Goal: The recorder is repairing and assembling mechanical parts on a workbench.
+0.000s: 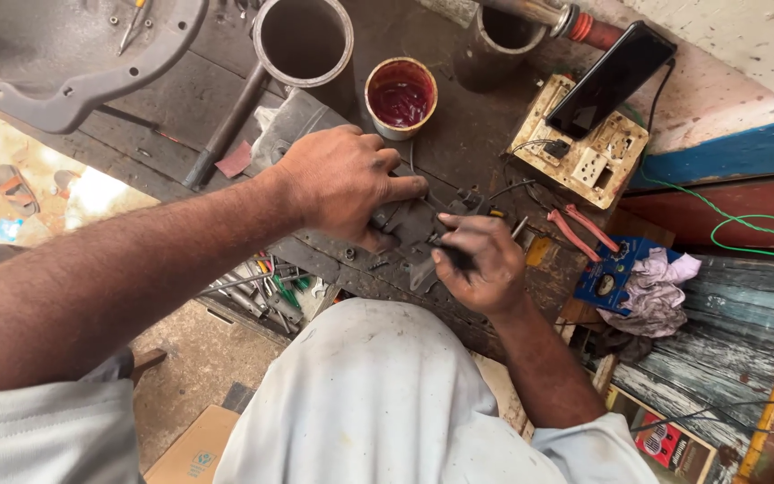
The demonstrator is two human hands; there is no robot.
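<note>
My left hand (347,184) presses down on a small dark metal part (414,224) lying on the grimy workbench (485,116), fingers curled over it. My right hand (477,260) is closed around a thin dark tool (448,251) whose tip touches the same part from the near side. Most of the part is hidden under both hands. My knee in pale trousers (369,394) sits just below the bench edge.
A tin of dark red liquid (400,97) and a metal pipe (302,40) stand behind the hands. A socket board (584,148) carries a black phone (609,79). Red-handled pliers (580,229), a blue meter (609,278), a rag (660,291) and green wire (736,220) lie right. Tools (262,291) lie below left.
</note>
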